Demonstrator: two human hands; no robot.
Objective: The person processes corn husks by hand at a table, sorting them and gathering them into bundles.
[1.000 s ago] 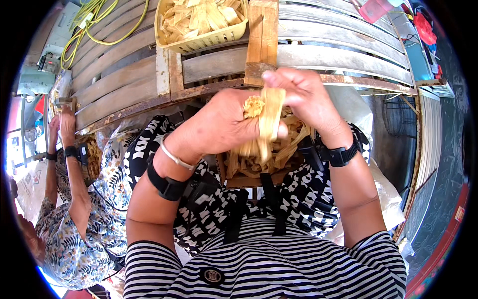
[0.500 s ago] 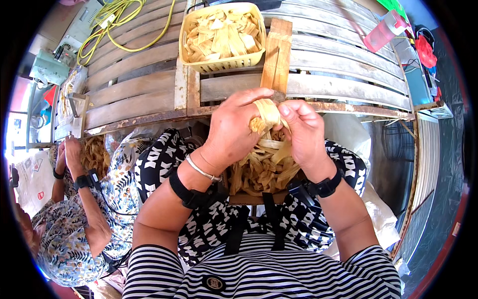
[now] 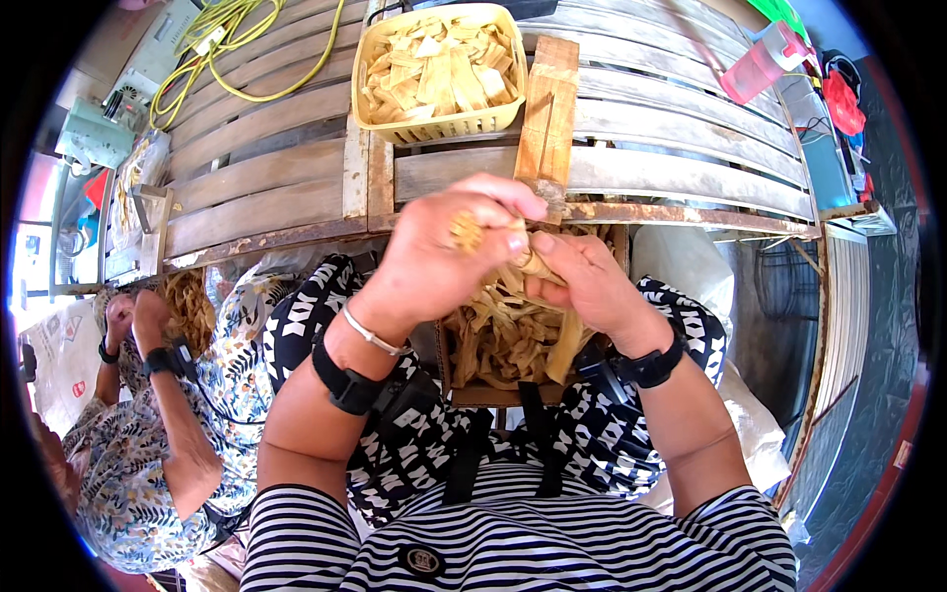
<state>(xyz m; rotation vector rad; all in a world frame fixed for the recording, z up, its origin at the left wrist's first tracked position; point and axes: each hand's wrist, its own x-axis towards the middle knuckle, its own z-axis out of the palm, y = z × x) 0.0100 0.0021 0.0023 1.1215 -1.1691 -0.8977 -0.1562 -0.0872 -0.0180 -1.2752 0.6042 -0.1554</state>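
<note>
In front of the slatted table's edge, my left hand is closed around a bundle of yellowish dried plant-like strips, whose cut end shows by the fingers. My right hand pinches the twisted strip running from the bundle. The two hands almost touch, and the left one is blurred by motion. Under them, a cardboard box on my lap holds a heap of loose strips. My hands hide its far part.
On the slatted table stand a yellow plastic basket of folded strip bundles, a wooden block and a pink bottle. A yellow cable lies far left. A co-worker's hands work near my left side, beside more strips.
My left hand has turned over and shifted slightly left. The flat loop over the bundle is now pulled into a narrow twist between my hands. One long strip hangs lower in the box.
</note>
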